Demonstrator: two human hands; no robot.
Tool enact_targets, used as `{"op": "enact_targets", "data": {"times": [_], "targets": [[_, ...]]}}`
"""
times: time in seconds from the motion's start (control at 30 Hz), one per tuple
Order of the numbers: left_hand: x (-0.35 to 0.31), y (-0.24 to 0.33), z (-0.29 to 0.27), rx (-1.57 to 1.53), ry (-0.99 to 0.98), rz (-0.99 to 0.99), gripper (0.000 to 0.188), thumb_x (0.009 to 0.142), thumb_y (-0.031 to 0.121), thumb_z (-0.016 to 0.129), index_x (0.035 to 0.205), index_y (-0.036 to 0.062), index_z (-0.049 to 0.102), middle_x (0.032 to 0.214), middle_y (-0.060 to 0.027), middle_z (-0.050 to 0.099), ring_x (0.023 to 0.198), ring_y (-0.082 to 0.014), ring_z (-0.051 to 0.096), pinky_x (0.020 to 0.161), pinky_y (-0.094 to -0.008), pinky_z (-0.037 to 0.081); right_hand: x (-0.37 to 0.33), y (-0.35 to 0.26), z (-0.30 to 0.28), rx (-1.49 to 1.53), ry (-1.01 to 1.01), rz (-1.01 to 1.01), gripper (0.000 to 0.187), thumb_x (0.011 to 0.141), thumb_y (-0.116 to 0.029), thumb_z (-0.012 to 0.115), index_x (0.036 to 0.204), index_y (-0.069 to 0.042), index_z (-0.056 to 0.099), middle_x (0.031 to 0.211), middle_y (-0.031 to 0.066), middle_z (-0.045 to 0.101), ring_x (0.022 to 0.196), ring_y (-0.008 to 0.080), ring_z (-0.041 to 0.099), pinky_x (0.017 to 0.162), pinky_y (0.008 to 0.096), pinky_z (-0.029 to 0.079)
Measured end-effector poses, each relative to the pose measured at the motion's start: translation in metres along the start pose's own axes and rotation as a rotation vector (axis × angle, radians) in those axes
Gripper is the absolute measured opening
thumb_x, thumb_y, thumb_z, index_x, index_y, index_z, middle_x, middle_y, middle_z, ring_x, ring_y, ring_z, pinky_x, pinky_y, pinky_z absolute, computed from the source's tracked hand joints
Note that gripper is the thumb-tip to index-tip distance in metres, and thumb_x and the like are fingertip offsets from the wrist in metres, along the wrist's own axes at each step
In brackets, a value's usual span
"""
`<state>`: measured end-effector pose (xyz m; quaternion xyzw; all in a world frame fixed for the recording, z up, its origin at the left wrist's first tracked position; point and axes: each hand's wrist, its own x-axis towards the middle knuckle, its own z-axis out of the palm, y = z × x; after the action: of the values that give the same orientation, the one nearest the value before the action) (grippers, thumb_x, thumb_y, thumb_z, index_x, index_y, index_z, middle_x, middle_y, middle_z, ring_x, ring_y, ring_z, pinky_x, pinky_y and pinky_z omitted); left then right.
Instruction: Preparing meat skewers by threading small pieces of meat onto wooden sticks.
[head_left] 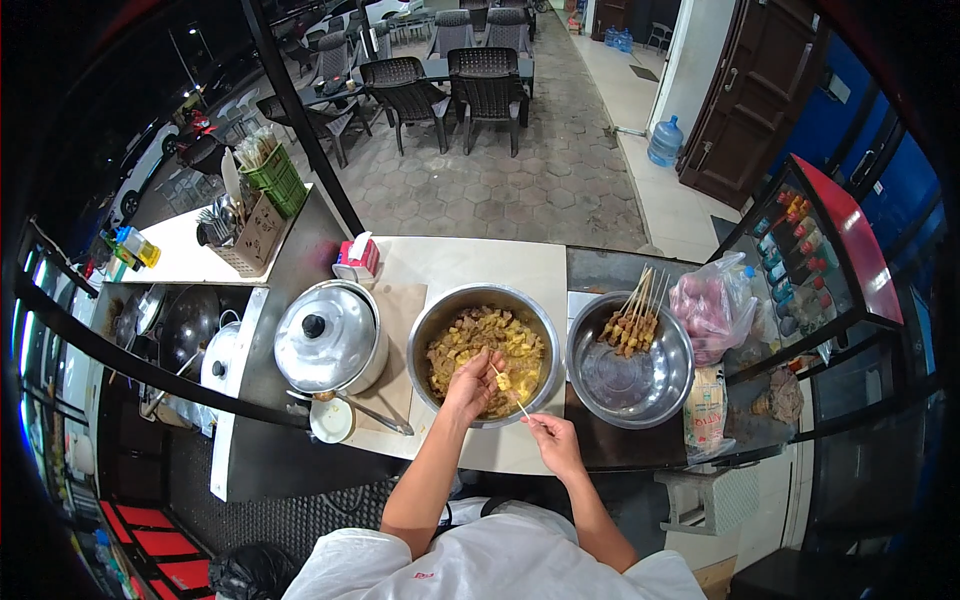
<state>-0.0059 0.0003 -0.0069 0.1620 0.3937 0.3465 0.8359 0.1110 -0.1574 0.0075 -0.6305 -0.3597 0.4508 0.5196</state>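
Note:
Over a large steel bowl [420, 378] of yellow, marinated-looking meat pieces [475, 335], a thin wooden skewer [522, 408] slants between my hands. Yellowish pieces are threaded near its upper end. My right hand [553, 442] pinches the lower end, just outside the bowl's near rim. The fingers of my left hand [474, 384] are closed at the skewer's upper end, above the meat; whether they also hold a loose piece is hidden. To the right, a second steel bowl [620, 390] holds several filled skewers [630, 333], bundled with their bare sticks leaning over the far rim.
At left stand a lidded aluminium pot [325, 338], a small pale bowl [331, 421] and a ladle [385, 418]. A pink-white tissue pack [357, 260] is behind them. Right of the bowls are a plastic bag of pinkish contents [712, 305], a packet of sticks [706, 410] and a glass display case [800, 250].

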Motion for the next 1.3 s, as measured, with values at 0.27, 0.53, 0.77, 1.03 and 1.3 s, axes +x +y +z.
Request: {"op": "enact_targets", "data": {"times": [0.27,0.53,0.77,1.03,1.3], "targets": [[0.002,-0.008,-0.004,-0.047,-0.033,0.053,0.013,0.090,0.020,0.054,0.099,0.0107,0.054,0.104,-0.0036,0.063,0.093,-0.0115,0.060,0.060,-0.0187,0.044,0.001,0.005,0.004,-0.013,0.027,-0.006,0.018,0.089,-0.011,0.054,0.096,0.002,0.065,0.065,-0.0065,0.049,0.055,0.0012,0.036,0.048,0.0186,0.030],[-0.004,-0.001,0.002,-0.028,-0.052,0.060,0.021,0.091,0.023,0.051,0.107,0.0090,0.053,0.105,-0.0049,0.062,0.096,-0.0158,0.061,0.066,-0.0215,0.046,0.002,0.009,0.004,-0.019,0.038,-0.021,0.019,0.089,-0.010,0.054,0.096,0.003,0.064,0.071,-0.0039,0.055,0.060,0.0016,0.041,0.053,0.0180,0.034],[0.002,0.001,-0.006,0.035,-0.029,0.078,0.026,0.094,0.026,0.046,0.108,0.0056,0.053,0.104,-0.0078,0.062,0.100,-0.0185,0.059,0.079,-0.0284,0.047,-0.003,-0.004,0.000,-0.005,-0.012,0.003,0.017,0.089,-0.010,0.054,0.095,0.001,0.065,0.063,-0.0077,0.045,0.055,0.0010,0.034,0.048,0.0184,0.027],[-0.002,0.004,-0.003,0.125,-0.084,0.080,0.026,0.094,0.026,0.045,0.109,0.0049,0.051,0.105,-0.0084,0.061,0.098,-0.0186,0.059,0.080,-0.0281,0.047,0.000,0.000,-0.004,0.008,-0.010,0.002,0.019,0.088,-0.014,0.055,0.095,0.000,0.065,0.063,-0.0057,0.048,0.055,0.0022,0.039,0.049,0.0201,0.032],[-0.001,0.015,-0.012,0.146,-0.198,0.017,0.025,0.093,0.023,0.047,0.106,0.0019,0.052,0.103,-0.0104,0.062,0.094,-0.0186,0.060,0.080,-0.0295,0.049,0.000,-0.003,-0.015,-0.034,-0.047,0.006,0.019,0.088,-0.013,0.055,0.095,0.000,0.065,0.061,-0.0057,0.047,0.053,0.0027,0.036,0.047,0.0209,0.030]]}}
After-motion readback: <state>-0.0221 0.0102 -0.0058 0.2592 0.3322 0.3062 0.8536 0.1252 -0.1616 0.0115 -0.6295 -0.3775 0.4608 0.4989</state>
